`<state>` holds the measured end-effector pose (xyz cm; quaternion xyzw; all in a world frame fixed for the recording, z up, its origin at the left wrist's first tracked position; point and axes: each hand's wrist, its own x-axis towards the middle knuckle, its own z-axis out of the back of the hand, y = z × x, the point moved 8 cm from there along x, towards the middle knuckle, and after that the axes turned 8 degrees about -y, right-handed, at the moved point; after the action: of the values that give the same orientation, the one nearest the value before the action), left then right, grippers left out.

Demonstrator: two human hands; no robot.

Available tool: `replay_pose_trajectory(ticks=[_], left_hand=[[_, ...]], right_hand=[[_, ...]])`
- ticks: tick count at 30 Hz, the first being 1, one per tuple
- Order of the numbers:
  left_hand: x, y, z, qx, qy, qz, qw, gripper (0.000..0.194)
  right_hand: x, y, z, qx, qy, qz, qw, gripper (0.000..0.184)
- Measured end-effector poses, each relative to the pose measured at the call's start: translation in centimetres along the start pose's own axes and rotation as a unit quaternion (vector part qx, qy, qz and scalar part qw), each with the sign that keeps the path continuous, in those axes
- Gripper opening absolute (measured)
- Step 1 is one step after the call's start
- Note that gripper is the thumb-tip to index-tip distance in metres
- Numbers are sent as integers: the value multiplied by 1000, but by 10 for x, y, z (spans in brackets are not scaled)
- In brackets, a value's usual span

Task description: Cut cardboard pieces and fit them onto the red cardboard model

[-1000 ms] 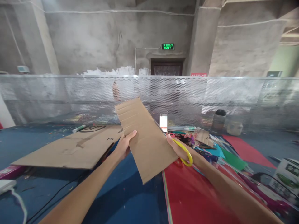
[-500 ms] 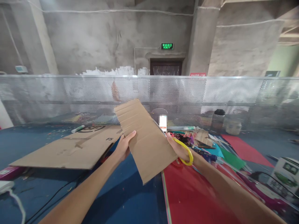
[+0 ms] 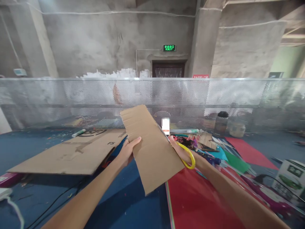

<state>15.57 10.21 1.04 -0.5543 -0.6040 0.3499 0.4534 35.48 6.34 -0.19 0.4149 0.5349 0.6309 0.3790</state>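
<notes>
A piece of brown cardboard is held up, tilted, over the table. My left hand grips its left edge, thumb on the near face and fingers hidden behind. At the right edge my right hand is closed on scissors; their yellow handle loop shows around the hand. A strip of blade lies along the cardboard's upper right edge, the rest hidden behind the board. Whether the blades are parted cannot be seen.
A large printed cardboard sheet lies on the left, with a marker by its far edge. Red sheets lie at the front right. Beyond are craft scraps, a dark bottle, a lit phone and a perforated metal screen.
The cardboard has shifted slightly right and down and turned a little. Both hands keep their holds on the cardboard and scissors. The whole view has moved slightly.
</notes>
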Motion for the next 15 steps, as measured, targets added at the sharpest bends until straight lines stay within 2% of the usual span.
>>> replay_pose_trajectory(ticks=[4,10,15], left_hand=[[0,0,0,-1,-1,5,1000,44],[1,2,1,3,1,3,1000,38],[2,2,3,-1,1,-5,1000,43]], right_hand=[[-1,3,4,-16,-23,20,999,74],[-5,8,10,-46,-69,55,995,72],[-2,3,12,-63,-80,46,994,70]])
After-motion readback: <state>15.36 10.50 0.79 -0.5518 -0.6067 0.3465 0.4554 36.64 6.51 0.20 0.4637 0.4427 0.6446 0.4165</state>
